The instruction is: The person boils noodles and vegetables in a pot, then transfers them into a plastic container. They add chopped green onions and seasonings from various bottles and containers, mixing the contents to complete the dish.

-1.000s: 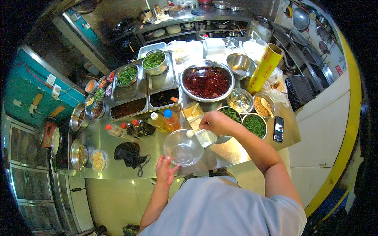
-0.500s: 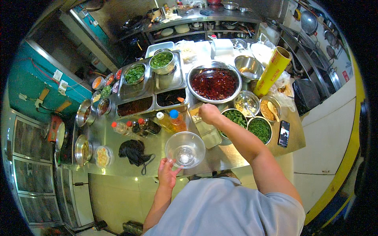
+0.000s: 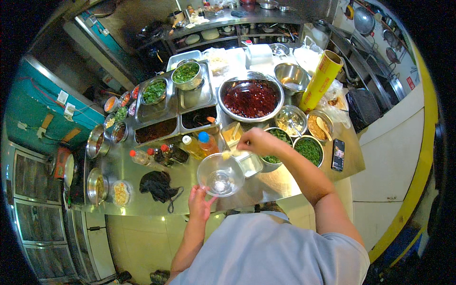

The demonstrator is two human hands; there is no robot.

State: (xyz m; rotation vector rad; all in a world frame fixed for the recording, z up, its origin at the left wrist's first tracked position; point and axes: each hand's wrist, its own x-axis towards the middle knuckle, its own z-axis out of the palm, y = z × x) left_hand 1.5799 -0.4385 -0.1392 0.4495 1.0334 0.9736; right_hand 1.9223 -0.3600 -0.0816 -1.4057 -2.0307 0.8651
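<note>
My left hand (image 3: 200, 202) grips the lower rim of a clear plastic bowl (image 3: 207, 176), tilted over the table's near edge. A little white powder (image 3: 221, 184) lies on the bowl's bottom. My right hand (image 3: 256, 143) is closed, fingers pinched, on a small spoon (image 3: 227, 155) whose pale yellowish end reaches over the bowl's far rim; its handle is mostly hidden. Under that hand stand rectangular seasoning containers, one holding white contents (image 3: 250, 164), another with tan contents (image 3: 232, 133). Close by on the right are bowls of chopped greens (image 3: 308, 151).
Beyond stands a large steel bowl of dark red chili oil (image 3: 251, 98). Several bottles (image 3: 194, 147) and a black cloth item (image 3: 159, 185) lie left. On the right are a phone (image 3: 338, 155), a bowl with a spoon (image 3: 319, 127) and an upright yellow roll (image 3: 323, 80).
My right hand has come back from the seasoning containers toward the plastic bowl, and the spoon's end now shows over the rim. My left hand still holds the bowl.
</note>
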